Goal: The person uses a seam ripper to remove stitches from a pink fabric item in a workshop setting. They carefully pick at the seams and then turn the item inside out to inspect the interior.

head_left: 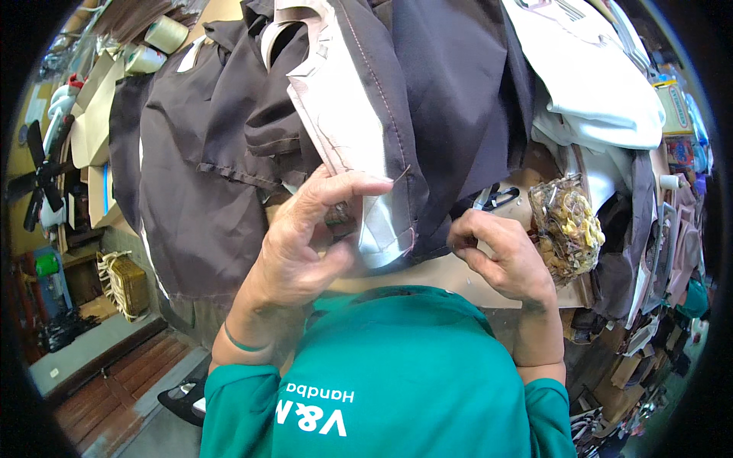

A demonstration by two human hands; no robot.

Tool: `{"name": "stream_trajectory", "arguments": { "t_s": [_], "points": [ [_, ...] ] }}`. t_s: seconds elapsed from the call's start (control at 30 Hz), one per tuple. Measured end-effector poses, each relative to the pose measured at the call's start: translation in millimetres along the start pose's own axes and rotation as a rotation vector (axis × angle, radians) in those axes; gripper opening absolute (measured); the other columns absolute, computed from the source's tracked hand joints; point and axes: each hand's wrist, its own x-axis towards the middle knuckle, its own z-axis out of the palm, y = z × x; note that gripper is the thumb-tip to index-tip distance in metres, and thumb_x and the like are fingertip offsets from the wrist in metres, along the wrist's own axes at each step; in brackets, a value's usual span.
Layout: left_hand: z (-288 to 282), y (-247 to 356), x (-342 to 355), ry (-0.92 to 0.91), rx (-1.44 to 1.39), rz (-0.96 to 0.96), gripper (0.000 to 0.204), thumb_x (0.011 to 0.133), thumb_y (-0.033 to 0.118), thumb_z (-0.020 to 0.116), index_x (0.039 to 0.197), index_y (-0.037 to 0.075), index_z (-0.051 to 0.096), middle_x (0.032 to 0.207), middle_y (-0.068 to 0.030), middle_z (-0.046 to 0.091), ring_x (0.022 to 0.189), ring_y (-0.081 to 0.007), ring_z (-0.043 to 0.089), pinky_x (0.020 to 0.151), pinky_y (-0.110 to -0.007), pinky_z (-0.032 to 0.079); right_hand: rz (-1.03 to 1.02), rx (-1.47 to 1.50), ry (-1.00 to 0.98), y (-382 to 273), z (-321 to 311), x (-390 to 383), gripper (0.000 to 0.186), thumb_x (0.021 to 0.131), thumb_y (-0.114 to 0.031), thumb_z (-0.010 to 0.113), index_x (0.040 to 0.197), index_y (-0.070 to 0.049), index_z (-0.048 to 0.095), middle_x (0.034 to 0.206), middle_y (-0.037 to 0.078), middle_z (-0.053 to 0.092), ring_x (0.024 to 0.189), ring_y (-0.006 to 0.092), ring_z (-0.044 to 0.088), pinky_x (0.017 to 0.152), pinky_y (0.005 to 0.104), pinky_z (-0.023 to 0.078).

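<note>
A dark brown cloth piece (466, 84) lies in front of me, with a row of stitches along its folded edge. Attached along it is a pale, shiny lining strip (374, 137) with notched edges, narrowing to a silvery end near my body. My left hand (301, 237) is at this strip, index finger stretched across it and thumb apart below; its other fingers are partly hidden. Beside the cloth's lower right edge, my right hand (500, 252) is closed, fingertips pinched together. What it pinches is too small to make out. Black loop handles (502, 198) show just behind it.
A tangled clump of threads and scraps (566, 229) sits right of my right hand. White cloth (603, 91) is piled at the far right, more dark cloth (183, 153) at left. Thread cones (166, 35) stand far left, near a black-bladed fan (40, 177).
</note>
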Motion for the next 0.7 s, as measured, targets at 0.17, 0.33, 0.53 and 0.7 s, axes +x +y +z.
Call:
{"name": "stream_trajectory", "arguments": {
  "t_s": [0.17, 0.33, 0.53, 0.7],
  "points": [
    [7, 15, 22, -0.034, 0.336, 0.068, 0.034, 0.065, -0.004, 0.062, 0.098, 0.005, 0.06, 0.083, -0.0084, 0.06, 0.07, -0.0191, 0.061, 0.064, -0.028, 0.049, -0.38, -0.17, 0.431, -29, 18, 12, 0.027, 0.064, -0.008, 0.072, 0.086, -0.002, 0.058, 0.082, 0.012, 0.058, 0.073, 0.0276, 0.058, 0.062, 0.0355, 0.047],
    [3, 33, 40, -0.127, 0.619, 0.03, 0.019, 0.074, 0.019, 0.067, 0.08, 0.001, 0.062, 0.067, -0.0081, 0.06, 0.061, -0.0186, 0.059, 0.058, -0.026, 0.045, -0.333, 0.022, 0.466, -20, 20, 19, 0.018, 0.073, 0.001, 0.063, 0.09, 0.001, 0.058, 0.078, 0.013, 0.058, 0.065, 0.0268, 0.057, 0.061, 0.0315, 0.047],
    [16, 25, 53, 0.028, 0.851, 0.109, 0.015, 0.075, 0.017, 0.067, 0.078, 0.004, 0.06, 0.052, -0.0044, 0.048, 0.044, -0.0139, 0.047, 0.045, -0.027, 0.037, 0.137, 0.724, 0.261, -20, 29, 17, 0.021, 0.091, -0.017, 0.045, 0.088, 0.0, 0.057, 0.072, 0.001, 0.057, 0.065, 0.0052, 0.051, 0.059, 0.021, 0.043],
    [27, 18, 49, 0.227, 0.758, 0.426, 0.025, 0.064, 0.01, 0.071, 0.085, 0.012, 0.057, 0.076, -0.0017, 0.058, 0.061, -0.0179, 0.052, 0.057, -0.03, 0.039, 0.163, 0.953, 0.262, -15, 27, 19, 0.02, 0.091, -0.017, 0.044, 0.087, -0.003, 0.057, 0.072, -0.001, 0.056, 0.063, 0.0037, 0.049, 0.058, 0.019, 0.041]
  ]
}}
